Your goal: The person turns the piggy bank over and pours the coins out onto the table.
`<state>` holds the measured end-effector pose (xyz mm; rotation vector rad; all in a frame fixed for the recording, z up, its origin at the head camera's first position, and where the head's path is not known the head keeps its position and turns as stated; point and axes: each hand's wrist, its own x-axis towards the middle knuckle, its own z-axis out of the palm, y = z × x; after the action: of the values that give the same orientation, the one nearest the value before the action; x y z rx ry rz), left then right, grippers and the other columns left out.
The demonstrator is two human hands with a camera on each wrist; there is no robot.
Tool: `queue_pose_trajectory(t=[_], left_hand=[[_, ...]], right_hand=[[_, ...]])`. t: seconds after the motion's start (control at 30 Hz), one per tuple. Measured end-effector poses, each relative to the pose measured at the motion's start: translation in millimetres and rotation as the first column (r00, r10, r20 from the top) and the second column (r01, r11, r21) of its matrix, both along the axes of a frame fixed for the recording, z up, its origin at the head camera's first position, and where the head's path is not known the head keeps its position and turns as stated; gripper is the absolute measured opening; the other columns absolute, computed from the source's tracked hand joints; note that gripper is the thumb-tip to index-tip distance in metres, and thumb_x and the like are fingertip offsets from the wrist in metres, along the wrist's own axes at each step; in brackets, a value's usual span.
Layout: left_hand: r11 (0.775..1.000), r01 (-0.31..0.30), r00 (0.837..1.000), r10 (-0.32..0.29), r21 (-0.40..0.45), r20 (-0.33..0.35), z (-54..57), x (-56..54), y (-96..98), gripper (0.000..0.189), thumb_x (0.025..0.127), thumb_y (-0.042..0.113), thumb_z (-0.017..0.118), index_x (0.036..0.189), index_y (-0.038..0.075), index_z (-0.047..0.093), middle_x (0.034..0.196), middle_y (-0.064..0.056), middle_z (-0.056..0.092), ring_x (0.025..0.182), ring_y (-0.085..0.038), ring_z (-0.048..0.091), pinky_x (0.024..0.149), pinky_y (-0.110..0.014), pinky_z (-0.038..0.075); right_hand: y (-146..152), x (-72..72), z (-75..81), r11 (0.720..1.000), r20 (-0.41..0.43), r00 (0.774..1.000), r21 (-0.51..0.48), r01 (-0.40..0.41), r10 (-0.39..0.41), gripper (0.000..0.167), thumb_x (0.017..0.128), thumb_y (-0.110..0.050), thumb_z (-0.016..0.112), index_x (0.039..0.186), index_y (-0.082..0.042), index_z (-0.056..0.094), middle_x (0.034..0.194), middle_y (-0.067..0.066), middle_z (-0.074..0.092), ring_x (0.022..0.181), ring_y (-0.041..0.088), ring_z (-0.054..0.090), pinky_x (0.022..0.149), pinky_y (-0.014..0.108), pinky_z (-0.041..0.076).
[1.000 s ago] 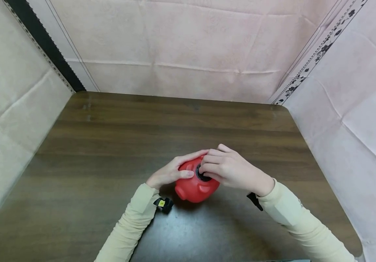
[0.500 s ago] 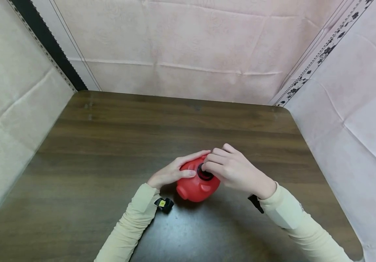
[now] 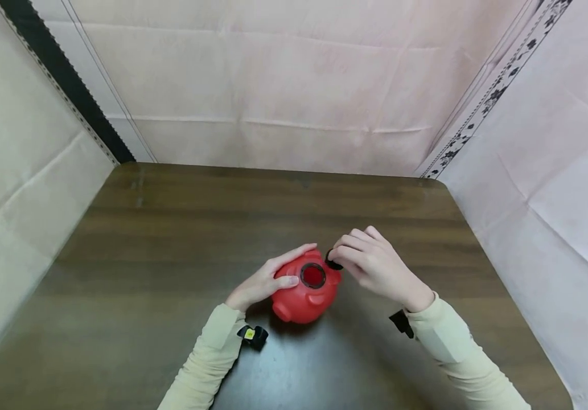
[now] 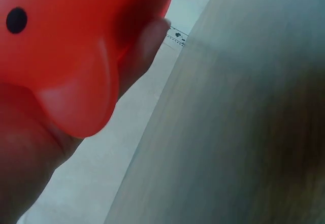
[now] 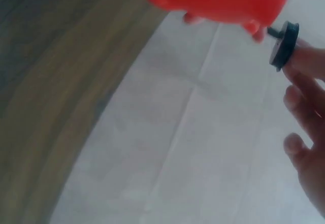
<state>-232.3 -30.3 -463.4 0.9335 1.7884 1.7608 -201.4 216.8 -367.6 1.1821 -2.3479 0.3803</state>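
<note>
Toward near side of worktop point(image 3: 171, 245), red piggy bank point(image 3: 301, 300), round black-rimmed hole point(image 3: 313, 275) facing up. Left hand point(image 3: 264, 279) grips it, thumb and fingers spread wide around sides. Right hand point(image 3: 369, 259) pinches black stopper point(image 5: 285, 46), grip nearly closed, just beside red piggy bank, well clear of hole.

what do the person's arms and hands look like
The left sleeve and right sleeve are pale yellow-green and wrinkled. The left hand and right hand are gloveless. The left wrist device is black with a yellow patch; the right wrist device, black.
</note>
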Motion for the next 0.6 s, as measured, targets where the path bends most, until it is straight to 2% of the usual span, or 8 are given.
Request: queue_pose_trajectory(t=[0.17,0.27,0.37,0.47,0.6], left_hand=[[0.995,-0.103,0.995,0.103,-0.005,0.001,-5.7,1.6,-4.4,0.066,0.089,0.026,0.059,0.150,0.031,0.034,0.141,-0.007,0.047,0.124,-0.036,0.049,0.088,-0.036,0.056],[0.986,-0.164,0.986,0.164,-0.016,0.021,-7.2,0.7,-4.6,0.066,0.089,0.026,0.061,0.149,0.036,0.034,0.142,-0.005,0.046,0.126,-0.033,0.048,0.088,-0.037,0.056],[0.976,-0.213,0.976,0.214,-0.031,0.026,-7.1,-1.0,-4.0,0.068,0.088,0.024,0.064,0.148,0.039,0.034,0.142,-0.004,0.046,0.126,-0.030,0.047,0.087,-0.039,0.057],[0.970,-0.238,0.970,0.240,-0.040,0.028,-6.9,-3.2,-3.5,0.070,0.087,0.023,0.066,0.148,0.037,0.034,0.141,-0.003,0.046,0.126,-0.029,0.047,0.087,-0.040,0.057],[0.966,-0.254,0.967,0.255,-0.051,0.023,-6.9,-5.7,-3.6,0.071,0.086,0.023,0.067,0.148,0.037,0.035,0.142,-0.003,0.046,0.126,-0.029,0.046,0.087,-0.039,0.057]], right_hand=[[12,-19.0,-20.8,0.991,0.058,0.993,-0.077,0.107,-0.102,0.017,0.077,-0.003,0.077,0.089,-0.014,0.070,0.089,-0.004,0.069,0.081,0.013,0.057,0.071,0.028,0.035],[22,-33.6,-41.1,0.974,0.137,0.970,-0.078,0.213,-0.201,0.015,0.079,-0.001,0.075,0.088,-0.013,0.070,0.085,-0.003,0.069,0.078,0.014,0.057,0.070,0.030,0.036],[31,-47.3,-65.9,0.949,0.204,0.930,-0.007,0.315,-0.307,0.013,0.080,-0.002,0.073,0.087,-0.013,0.070,0.083,-0.002,0.068,0.077,0.017,0.057,0.069,0.032,0.037],[39,-58.2,-89.0,0.923,0.230,0.894,0.094,0.372,-0.384,0.011,0.081,-0.003,0.072,0.085,-0.013,0.069,0.080,-0.002,0.066,0.078,0.018,0.058,0.069,0.034,0.039],[44,-65.9,-105.4,0.904,0.245,0.872,0.173,0.391,-0.424,0.010,0.080,-0.004,0.071,0.081,-0.013,0.068,0.075,-0.002,0.063,0.077,0.019,0.058,0.069,0.036,0.040]])
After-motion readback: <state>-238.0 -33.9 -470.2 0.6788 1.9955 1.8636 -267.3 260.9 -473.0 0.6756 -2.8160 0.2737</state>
